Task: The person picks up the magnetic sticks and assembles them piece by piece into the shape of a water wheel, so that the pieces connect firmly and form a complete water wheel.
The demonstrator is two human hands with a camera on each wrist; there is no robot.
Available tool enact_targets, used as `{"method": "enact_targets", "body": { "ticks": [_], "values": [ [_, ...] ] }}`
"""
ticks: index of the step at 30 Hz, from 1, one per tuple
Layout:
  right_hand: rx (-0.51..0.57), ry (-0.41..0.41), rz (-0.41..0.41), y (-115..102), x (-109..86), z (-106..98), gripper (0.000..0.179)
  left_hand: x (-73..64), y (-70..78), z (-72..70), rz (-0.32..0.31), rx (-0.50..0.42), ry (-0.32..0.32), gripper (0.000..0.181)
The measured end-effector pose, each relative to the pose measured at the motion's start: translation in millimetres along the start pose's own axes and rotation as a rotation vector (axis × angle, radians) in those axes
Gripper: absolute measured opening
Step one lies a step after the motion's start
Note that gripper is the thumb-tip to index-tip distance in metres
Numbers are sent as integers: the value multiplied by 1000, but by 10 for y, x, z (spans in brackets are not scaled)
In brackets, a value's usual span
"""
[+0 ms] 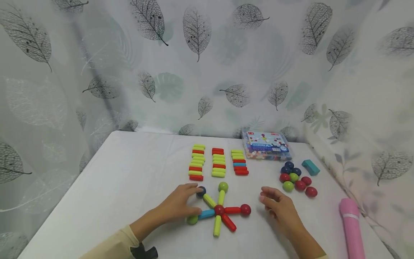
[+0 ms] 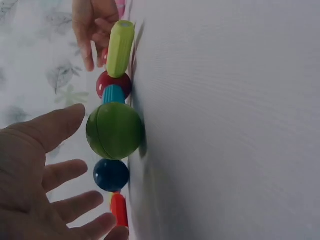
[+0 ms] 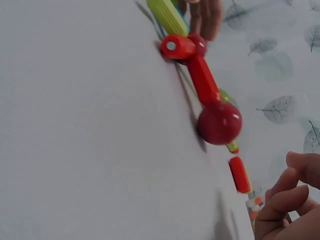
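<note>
A star of coloured rods lies on the white table around a red centre ball (image 1: 219, 210). Its blue rod (image 1: 206, 214) carries a green ball (image 2: 115, 131), and a yellow-green rod leads to a dark blue ball (image 1: 201, 192). Another green ball (image 1: 223, 186) tops the upper rod; a second red ball (image 3: 220, 122) caps the right-hand red rod (image 1: 233, 210). The lower yellow-green rod (image 1: 217, 226) and lower red rod (image 1: 229, 223) have bare ends. My left hand (image 1: 179, 204) spreads its fingers beside the green and dark blue balls. Right of the star, my right hand (image 1: 280, 208) hovers loosely curled, holding nothing.
Three columns of short rods (image 1: 218, 162) lie behind the star. A clear plastic box (image 1: 266, 144) with a printed label stands at the back. Loose balls (image 1: 300, 185) and a teal block (image 1: 311, 167) sit at right, near a pink roll (image 1: 352, 226).
</note>
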State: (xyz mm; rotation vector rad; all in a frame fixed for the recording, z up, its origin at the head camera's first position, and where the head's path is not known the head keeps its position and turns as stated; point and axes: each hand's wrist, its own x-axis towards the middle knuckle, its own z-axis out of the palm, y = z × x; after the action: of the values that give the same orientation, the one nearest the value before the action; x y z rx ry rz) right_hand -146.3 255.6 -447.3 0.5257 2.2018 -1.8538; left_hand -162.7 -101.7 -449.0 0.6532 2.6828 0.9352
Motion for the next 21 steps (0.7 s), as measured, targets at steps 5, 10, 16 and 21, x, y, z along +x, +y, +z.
{"method": "enact_targets", "body": {
  "ticks": [5,10,16,21],
  "values": [
    [124,27,11,-66,84,-250,63,-92,-62,10,33,7,-33,64],
    [-16,-2,-9,-131,210,-215,61,-182,-90,0,50,3,-30,60],
    [-391,-58,-106,-332,514,49,53,-232,-80,-1,45,-17,-41,59],
    [-449,-46,-127,-410,688,132,50,-178,-81,34,57,-16,-60,62]
  ]
}}
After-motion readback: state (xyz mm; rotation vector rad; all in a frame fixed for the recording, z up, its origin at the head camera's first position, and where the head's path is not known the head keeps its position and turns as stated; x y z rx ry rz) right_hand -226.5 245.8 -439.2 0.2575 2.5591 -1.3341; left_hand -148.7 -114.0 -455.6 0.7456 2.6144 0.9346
